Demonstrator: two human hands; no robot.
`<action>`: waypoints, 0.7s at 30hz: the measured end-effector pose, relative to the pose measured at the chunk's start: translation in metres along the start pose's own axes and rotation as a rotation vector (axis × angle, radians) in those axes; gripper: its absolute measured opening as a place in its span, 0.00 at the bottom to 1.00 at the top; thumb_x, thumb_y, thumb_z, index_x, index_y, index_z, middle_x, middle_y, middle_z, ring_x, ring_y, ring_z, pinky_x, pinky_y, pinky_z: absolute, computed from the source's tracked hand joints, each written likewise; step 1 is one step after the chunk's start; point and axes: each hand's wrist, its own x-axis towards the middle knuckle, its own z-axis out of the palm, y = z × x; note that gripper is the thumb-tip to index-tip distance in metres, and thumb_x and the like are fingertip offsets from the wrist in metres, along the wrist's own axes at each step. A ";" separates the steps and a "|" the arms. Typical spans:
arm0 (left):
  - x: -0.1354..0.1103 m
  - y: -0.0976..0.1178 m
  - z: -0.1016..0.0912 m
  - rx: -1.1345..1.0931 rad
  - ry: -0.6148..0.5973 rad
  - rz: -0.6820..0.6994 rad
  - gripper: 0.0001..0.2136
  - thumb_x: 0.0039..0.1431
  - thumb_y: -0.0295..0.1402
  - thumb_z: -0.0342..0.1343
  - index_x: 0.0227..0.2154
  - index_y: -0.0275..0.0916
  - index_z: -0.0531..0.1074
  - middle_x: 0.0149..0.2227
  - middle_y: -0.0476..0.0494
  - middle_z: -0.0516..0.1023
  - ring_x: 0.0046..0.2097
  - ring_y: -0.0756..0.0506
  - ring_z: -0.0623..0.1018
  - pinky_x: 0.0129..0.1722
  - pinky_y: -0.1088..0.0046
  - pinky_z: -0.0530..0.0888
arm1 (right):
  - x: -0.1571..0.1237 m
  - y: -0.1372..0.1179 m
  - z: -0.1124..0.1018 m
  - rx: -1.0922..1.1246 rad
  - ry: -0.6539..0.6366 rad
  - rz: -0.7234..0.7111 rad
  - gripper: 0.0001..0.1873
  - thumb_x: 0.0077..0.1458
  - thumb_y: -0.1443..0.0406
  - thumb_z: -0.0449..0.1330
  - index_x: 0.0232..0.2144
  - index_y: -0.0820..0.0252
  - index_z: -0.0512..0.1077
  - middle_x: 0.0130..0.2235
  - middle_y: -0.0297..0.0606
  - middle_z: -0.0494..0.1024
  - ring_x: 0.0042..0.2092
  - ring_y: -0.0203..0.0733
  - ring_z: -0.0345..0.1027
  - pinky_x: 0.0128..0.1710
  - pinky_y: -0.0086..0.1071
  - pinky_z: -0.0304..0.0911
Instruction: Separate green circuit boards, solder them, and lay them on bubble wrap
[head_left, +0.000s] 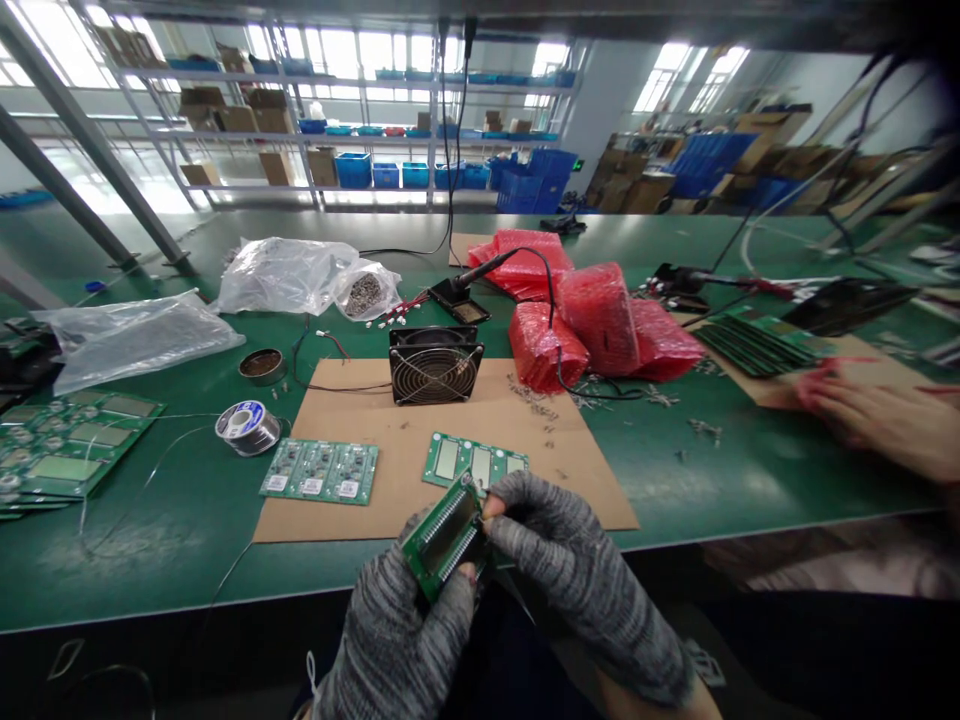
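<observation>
Both my hands wear grey knit gloves and hold one small green circuit board (444, 537) with a grey display window, near the table's front edge. My left hand (401, 625) grips its lower end from below. My right hand (559, 560) pinches its upper right edge with thumb and fingers. Just beyond, on a brown cardboard sheet (352, 402), lie a green board panel (321, 471) and a second panel (474, 462) with display windows.
A small black fan (435, 364), a soldering iron in its stand (469, 285), a solder spool (247, 426), a flux tin (262, 366), red bubble-wrap packs (592, 320), clear bags (285, 275) and stacked boards (64, 445) surround the cardboard. Another person's hand (877, 415) rests at right.
</observation>
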 end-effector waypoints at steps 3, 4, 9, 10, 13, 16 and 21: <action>-0.002 -0.004 0.002 0.038 0.012 -0.007 0.21 0.64 0.46 0.55 0.58 0.53 0.67 0.52 0.44 0.77 0.53 0.39 0.78 0.57 0.51 0.75 | -0.001 0.001 0.000 -0.060 0.051 -0.019 0.09 0.52 0.59 0.62 0.31 0.58 0.74 0.32 0.36 0.78 0.35 0.41 0.72 0.37 0.34 0.67; -0.002 -0.003 0.001 0.058 0.028 -0.010 0.20 0.64 0.47 0.56 0.58 0.53 0.68 0.51 0.44 0.78 0.53 0.38 0.78 0.57 0.50 0.75 | -0.002 0.002 0.000 -0.074 0.066 -0.021 0.09 0.52 0.59 0.62 0.31 0.58 0.75 0.32 0.36 0.78 0.35 0.41 0.72 0.38 0.34 0.67; 0.000 0.008 -0.002 0.036 0.028 -0.021 0.17 0.63 0.46 0.56 0.52 0.47 0.73 0.45 0.40 0.79 0.48 0.37 0.80 0.55 0.52 0.76 | -0.004 0.004 -0.004 -0.049 0.063 0.002 0.09 0.52 0.58 0.62 0.32 0.57 0.76 0.33 0.36 0.78 0.35 0.41 0.73 0.36 0.35 0.67; 0.001 0.010 -0.003 0.015 0.012 -0.026 0.17 0.63 0.46 0.57 0.51 0.46 0.73 0.45 0.39 0.79 0.48 0.38 0.80 0.56 0.53 0.76 | -0.005 0.004 -0.004 -0.045 0.061 0.003 0.09 0.51 0.59 0.62 0.31 0.57 0.76 0.32 0.36 0.78 0.35 0.41 0.73 0.36 0.34 0.67; 0.004 0.010 -0.002 -0.026 -0.027 -0.027 0.18 0.63 0.45 0.57 0.52 0.45 0.73 0.46 0.39 0.79 0.49 0.37 0.79 0.57 0.53 0.75 | -0.004 0.005 -0.005 -0.041 0.082 0.001 0.09 0.50 0.59 0.63 0.31 0.58 0.75 0.32 0.36 0.78 0.34 0.41 0.72 0.36 0.34 0.67; 0.006 0.009 0.001 -0.031 -0.035 -0.038 0.20 0.63 0.47 0.57 0.55 0.47 0.72 0.49 0.40 0.78 0.52 0.37 0.77 0.59 0.51 0.73 | -0.003 0.010 -0.006 -0.030 0.103 -0.008 0.09 0.52 0.59 0.63 0.32 0.59 0.75 0.33 0.37 0.78 0.35 0.41 0.72 0.37 0.35 0.67; 0.008 0.009 0.009 -0.058 -0.053 -0.131 0.23 0.63 0.49 0.56 0.58 0.48 0.70 0.55 0.42 0.75 0.58 0.38 0.73 0.65 0.52 0.66 | -0.003 0.021 -0.003 -0.041 0.160 -0.076 0.06 0.56 0.61 0.63 0.33 0.57 0.74 0.34 0.34 0.78 0.36 0.38 0.72 0.38 0.32 0.67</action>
